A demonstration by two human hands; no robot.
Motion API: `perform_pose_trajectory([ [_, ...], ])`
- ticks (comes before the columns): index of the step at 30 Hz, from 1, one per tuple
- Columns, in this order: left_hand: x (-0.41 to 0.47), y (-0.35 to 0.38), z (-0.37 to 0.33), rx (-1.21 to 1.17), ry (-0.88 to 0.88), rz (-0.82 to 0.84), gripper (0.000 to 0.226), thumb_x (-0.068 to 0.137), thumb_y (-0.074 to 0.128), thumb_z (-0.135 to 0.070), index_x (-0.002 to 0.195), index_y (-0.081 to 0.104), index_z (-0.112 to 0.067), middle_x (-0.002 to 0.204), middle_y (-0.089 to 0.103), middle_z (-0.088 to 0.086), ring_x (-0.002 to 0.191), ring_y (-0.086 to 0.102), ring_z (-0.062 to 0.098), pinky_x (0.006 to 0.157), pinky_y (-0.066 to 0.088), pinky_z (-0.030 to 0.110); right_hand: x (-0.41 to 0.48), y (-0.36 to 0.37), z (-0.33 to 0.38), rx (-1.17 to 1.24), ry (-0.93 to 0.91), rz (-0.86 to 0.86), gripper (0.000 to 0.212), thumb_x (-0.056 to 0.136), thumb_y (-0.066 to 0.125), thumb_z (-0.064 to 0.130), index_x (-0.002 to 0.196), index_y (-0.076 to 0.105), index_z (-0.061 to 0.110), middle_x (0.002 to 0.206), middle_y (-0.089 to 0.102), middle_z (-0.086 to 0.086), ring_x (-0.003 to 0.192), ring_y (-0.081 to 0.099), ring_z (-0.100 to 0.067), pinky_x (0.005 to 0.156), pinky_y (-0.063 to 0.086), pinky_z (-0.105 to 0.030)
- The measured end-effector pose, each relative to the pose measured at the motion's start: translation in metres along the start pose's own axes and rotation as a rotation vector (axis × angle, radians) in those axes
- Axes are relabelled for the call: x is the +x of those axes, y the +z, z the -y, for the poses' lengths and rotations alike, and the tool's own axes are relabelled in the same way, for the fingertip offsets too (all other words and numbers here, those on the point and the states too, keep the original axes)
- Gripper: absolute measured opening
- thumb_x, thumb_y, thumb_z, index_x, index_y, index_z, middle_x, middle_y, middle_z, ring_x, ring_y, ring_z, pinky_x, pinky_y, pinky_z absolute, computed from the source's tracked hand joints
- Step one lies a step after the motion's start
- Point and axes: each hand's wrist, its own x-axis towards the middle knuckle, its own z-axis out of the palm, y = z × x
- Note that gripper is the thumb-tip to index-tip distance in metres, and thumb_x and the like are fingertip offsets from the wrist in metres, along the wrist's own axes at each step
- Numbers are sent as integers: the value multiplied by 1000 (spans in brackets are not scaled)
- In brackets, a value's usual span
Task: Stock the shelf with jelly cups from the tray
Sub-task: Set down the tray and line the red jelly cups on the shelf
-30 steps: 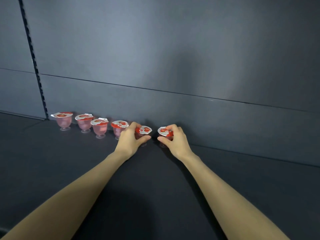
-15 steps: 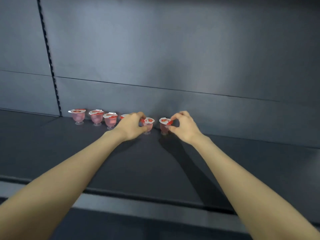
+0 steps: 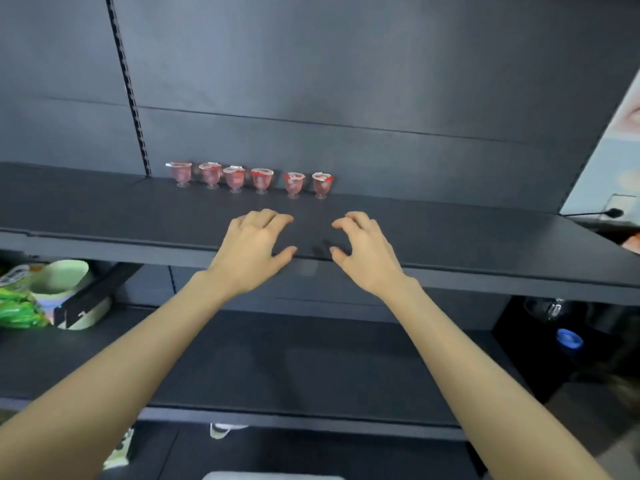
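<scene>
The shelf (image 3: 104, 216) carries six jelly cups (image 3: 234, 180) in a row along its back edge, L of centre, starting just R of the slotted upright (image 3: 138, 133). All stand upright: long axis vertical, stems down, red-and-white lids up. The row runs L-R, roughly parallel w/ the back edge, from the leftmost cup (image 3: 181, 174) to the rightmost cup (image 3: 322, 185). Small gaps between cups; the last two sit slightly fwd.

The left hand (image 3: 252, 251) & the right hand (image 3: 363, 252) are at the front edge, near each other and apart from the cups. Fingers (image 3: 273, 216) of both are loosely curled, spread, holding nothing.

Lower shelf (image 3: 294, 368), L end: green packets (image 3: 17, 306), pale bowl (image 3: 59, 275).
</scene>
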Motion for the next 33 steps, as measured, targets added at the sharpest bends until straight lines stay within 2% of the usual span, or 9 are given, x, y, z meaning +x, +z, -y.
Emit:
perform_pose_trajectory([
  [3, -52, 13, -14, 61, 50, -11, 50, 83, 60, -36, 123, 57, -7, 114, 61, 11, 104, 58, 35, 94, 41, 48, -50, 18, 0, 4, -8, 45, 44, 94, 55, 24, 135, 43, 14, 144, 33, -3, 128, 32, -22, 88, 43, -34],
  [5, -89, 26, -23, 81, 31, 22, 51, 80, 69, -31, 122, 58, -6, 114, 62, 12, 102, 59, 36, 93, 42, 50, -83, 35, -1, 21, 4, 97, 46, 94, 54, 25, 137, 41, 15, 147, 30, -2, 130, 30, -22, 88, 43, -33],
  [9, -164, 51, -36, 109, -32, 163, 57, 73, 79, -29, 121, 59, -5, 113, 62, 12, 101, 61, 34, 94, 42, 51, -147, 74, -3, 58, 52, 242, 49, 94, 54, 25, 140, 38, 16, 149, 28, -2, 131, 29, -22, 88, 42, -32],
  [12, -218, 70, -36, 106, -84, 272, 59, 68, 82, -28, 118, 61, -4, 109, 64, 13, 96, 64, 34, 91, 45, 53, -188, 112, 2, 92, 81, 352, 51, 94, 54, 26, 141, 37, 16, 150, 27, -4, 134, 27, -23, 94, 42, -36],
  [17, -292, 105, -27, 42, -237, 495, 52, 78, 66, -35, 122, 59, -8, 116, 62, 13, 105, 60, 36, 96, 41, 52, -245, 179, 14, 115, 145, 553, 52, 95, 54, 26, 142, 35, 14, 148, 29, -7, 135, 28, -26, 102, 40, -37],
  [20, -325, 130, -14, -3, -344, 641, 56, 87, 61, -36, 136, 47, -13, 134, 51, 9, 124, 47, 33, 108, 26, 47, -268, 221, 20, 130, 218, 657, 53, 95, 53, 27, 144, 33, 15, 150, 28, -5, 135, 28, -25, 102, 38, -36],
  [25, -371, 173, 28, -38, -436, 824, 58, 94, 46, -44, 145, 30, -20, 146, 36, 2, 134, 34, 24, 112, 18, 36, -296, 300, 35, 167, 332, 756, 53, 93, 54, 26, 143, 36, 20, 148, 34, -4, 137, 31, -24, 108, 36, -36],
  [33, -449, 259, 102, -180, -454, 1089, 58, 94, 47, -41, 145, 27, -22, 145, 37, 3, 131, 37, 24, 108, 26, 35, -346, 426, 49, 212, 629, 940, 51, 92, 57, 26, 139, 40, 15, 145, 37, -7, 132, 37, -28, 103, 40, -38],
])
